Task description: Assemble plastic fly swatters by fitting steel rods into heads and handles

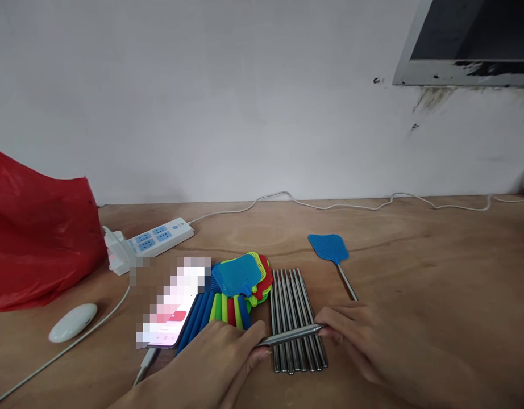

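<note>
The left hand [221, 355] and the right hand [356, 335] are apart from each other, each with its fingers pinched on a metal rod [291, 335]. The rod spans the gap between them, left end at the left thumb and fingers, right end at the right fingertips. Its long axis runs sideways across the view, rising slightly toward the right; which end is its front cannot be told, as the fingers cover both ends.

Just under the held rod lies a row of metal rods [290, 287], side by side, their long axes pointing away from the person, so that the held rod crosses them. Left of this row, partly behind the left hand, lie coloured grips [224, 307] in blue, yellow, green and red, with a pile of swatter heads [238, 275] beyond, a blue head on top. Beyond the right hand lies 1 blue swatter [329, 247], its metal shaft slanting toward that hand.

Farther left are a phone [172, 312], its lit screen partly pixelated and its lettering unreadable, a white oval object [73, 322], and a power strip [163, 236] with marks too small to read. A red bag [40, 238] stands at the left edge of the wooden table [436, 250].
</note>
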A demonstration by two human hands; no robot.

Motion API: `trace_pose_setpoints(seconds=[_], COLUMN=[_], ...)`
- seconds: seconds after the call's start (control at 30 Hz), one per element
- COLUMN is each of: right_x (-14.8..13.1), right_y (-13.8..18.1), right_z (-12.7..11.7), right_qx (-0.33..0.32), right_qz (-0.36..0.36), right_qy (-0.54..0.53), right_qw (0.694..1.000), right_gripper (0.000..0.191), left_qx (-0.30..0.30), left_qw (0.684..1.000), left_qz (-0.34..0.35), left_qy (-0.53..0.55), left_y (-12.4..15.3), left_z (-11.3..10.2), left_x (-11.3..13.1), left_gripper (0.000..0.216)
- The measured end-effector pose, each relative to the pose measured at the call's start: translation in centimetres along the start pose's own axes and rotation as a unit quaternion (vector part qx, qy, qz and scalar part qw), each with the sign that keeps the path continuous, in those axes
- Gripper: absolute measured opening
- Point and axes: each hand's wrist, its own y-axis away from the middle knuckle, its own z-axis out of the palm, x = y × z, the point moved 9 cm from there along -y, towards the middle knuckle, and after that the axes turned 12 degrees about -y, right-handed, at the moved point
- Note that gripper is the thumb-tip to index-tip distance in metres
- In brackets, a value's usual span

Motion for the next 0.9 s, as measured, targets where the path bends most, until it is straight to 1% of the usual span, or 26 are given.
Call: trace_pose_setpoints(seconds=[0.03,0.1,0.13,0.17,0.23,0.33,0.4,0.43,0.47,0.5,0.53,0.57,0.6,0.67,0.73,0.83,0.9], right_x=[0.6,2.3,3.3,4.5,6.7,9.2,10.2,10.6,10.9,11.1,11.4,11.7,12.0,12.6,13.0,13.0,12.9], right_y=[0.1,0.2,0.4,0.5,1.0,1.4,1.6,1.6,1.5,1.4,1.2,1.0,0.7,0.2,-0.3,-0.8,-0.8], right_z=[-0.2,-0.8,-1.1,-1.3,-1.3,-1.9,-2.9,-3.2,-3.6,-3.8,-3.9,-3.8,-3.5,-2.5,-1.3,-0.1,0.1], right_qx=[0.002,0.033,0.061,0.092,0.152,0.263,0.336,0.362,0.382,0.397,0.405,0.404,0.395,0.365,0.331,0.286,0.272], right_qz=[0.02,0.072,0.102,0.131,0.185,0.216,0.223,0.23,0.236,0.244,0.254,0.266,0.28,0.302,0.307,0.285,0.271], right_qy=[-0.037,-0.133,-0.189,-0.249,-0.361,-0.479,-0.532,-0.551,-0.563,-0.567,-0.563,-0.554,-0.54,-0.506,-0.469,-0.419,-0.368], right_qw=[0.999,0.988,0.975,0.955,0.901,0.809,0.744,0.716,0.694,0.679,0.674,0.678,0.688,0.721,0.759,0.814,0.847], right_gripper=[0.026,0.024,0.022,0.021,0.023,0.03,0.032,0.033,0.033,0.034,0.037,0.039,0.042,0.047,0.05,0.052,0.052], left_qx=[0.007,0.024,0.035,0.051,0.093,0.161,0.189,0.2,0.209,0.214,0.216,0.217,0.217,0.218,0.219,0.215,0.217], left_qw=[1.0,0.999,0.999,0.998,0.994,0.985,0.98,0.978,0.976,0.975,0.975,0.974,0.974,0.973,0.973,0.973,0.973], left_qz=[0.0,0.009,0.016,0.023,0.033,0.037,0.042,0.045,0.049,0.053,0.057,0.06,0.062,0.067,0.071,0.073,0.073], left_qy=[0.006,0.024,0.033,0.042,0.055,0.058,0.048,0.041,0.033,0.024,0.014,0.004,-0.006,-0.02,-0.025,-0.031,-0.036], left_y=[0.0,0.0,0.0,0.0,0.0,0.1,0.2,0.3,0.3,0.4,0.4,0.4,0.4,0.3,0.2,0.1,0.1], left_z=[-0.2,-1.0,-1.5,-2.1,-3.3,-4.6,-4.5,-4.4,-4.2,-4.0,-3.7,-3.5,-3.3,-3.0,-2.9,-2.7,-2.7], left_x=[0.1,0.3,0.3,0.3,0.1,-0.8,-1.2,-1.4,-1.5,-1.6,-1.6,-1.6,-1.6,-1.5,-1.5,-1.5,-1.5], left_gripper=[0.038,0.035,0.032,0.03,0.029,0.03,0.023,0.018,0.015,0.014,0.013,0.013,0.014,0.016,0.019,0.021,0.021])
